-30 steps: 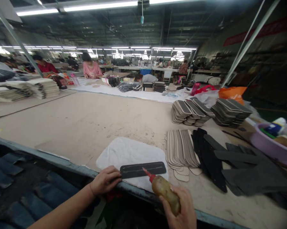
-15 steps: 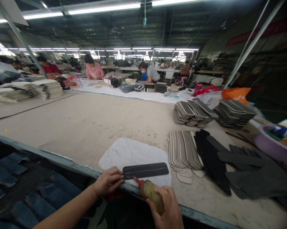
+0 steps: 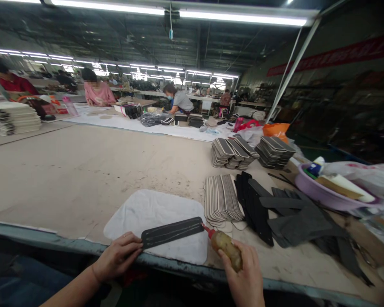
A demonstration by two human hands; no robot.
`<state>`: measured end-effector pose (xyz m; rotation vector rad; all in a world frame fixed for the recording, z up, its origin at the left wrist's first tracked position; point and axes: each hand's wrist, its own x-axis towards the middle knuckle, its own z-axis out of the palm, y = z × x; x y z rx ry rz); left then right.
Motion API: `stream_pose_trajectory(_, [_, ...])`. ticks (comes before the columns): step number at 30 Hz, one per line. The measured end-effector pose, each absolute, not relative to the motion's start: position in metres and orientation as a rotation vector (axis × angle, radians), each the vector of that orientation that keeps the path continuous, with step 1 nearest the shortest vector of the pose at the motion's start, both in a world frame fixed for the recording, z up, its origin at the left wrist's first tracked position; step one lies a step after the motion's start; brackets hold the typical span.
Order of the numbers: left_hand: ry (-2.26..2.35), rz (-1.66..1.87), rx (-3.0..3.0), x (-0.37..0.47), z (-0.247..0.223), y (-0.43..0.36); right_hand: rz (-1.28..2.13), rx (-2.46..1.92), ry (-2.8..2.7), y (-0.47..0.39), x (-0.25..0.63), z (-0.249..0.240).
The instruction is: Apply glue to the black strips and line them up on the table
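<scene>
A dark grey rounded strip (image 3: 172, 233) lies tilted on a white cloth (image 3: 131, 219) near the table's front edge, its right end higher. Thin pale lines run along its length. My left hand (image 3: 123, 254) has its fingers closed on the strip's left end. My right hand (image 3: 245, 268) is wrapped around a yellowish glue bottle (image 3: 225, 249) with a red nozzle. The nozzle's tip is at the strip's right end; whether it touches cannot be told.
Right of the cloth stand a row of pale-edged pieces (image 3: 222, 200), black strips (image 3: 252, 209) and loose dark pieces (image 3: 303, 224). Behind are stacked grey panels (image 3: 232, 151) and a purple basin (image 3: 310, 185). Co-workers, one in a pink top (image 3: 99, 94), are across the table.
The glue bottle's tip has moved from the strip's left end to its right end. The strip now slants up more to the right. My view has turned right.
</scene>
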<state>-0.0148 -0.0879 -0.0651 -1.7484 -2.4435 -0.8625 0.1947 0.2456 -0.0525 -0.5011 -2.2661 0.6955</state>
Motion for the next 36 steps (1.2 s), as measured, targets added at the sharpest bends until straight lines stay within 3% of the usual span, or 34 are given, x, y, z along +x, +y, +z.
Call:
stream_pose_trajectory(15, [-2.474,-0.869,-1.732,-0.018,-0.071,-0.089,0.714,-0.498,-2.308,0.24,0.202,-0.054])
stream_pose_trajectory(26, [-2.486,-0.913,-1.639,-0.011,-0.061,-0.087,1.058,-0.222,-2.327,0.163,0.142,-0.038])
stream_pose_trajectory(36, [-2.475,-0.916,-1.667,-0.012,-0.066,-0.088,1.16,-0.118,-2.405,0.134,0.13,-0.039])
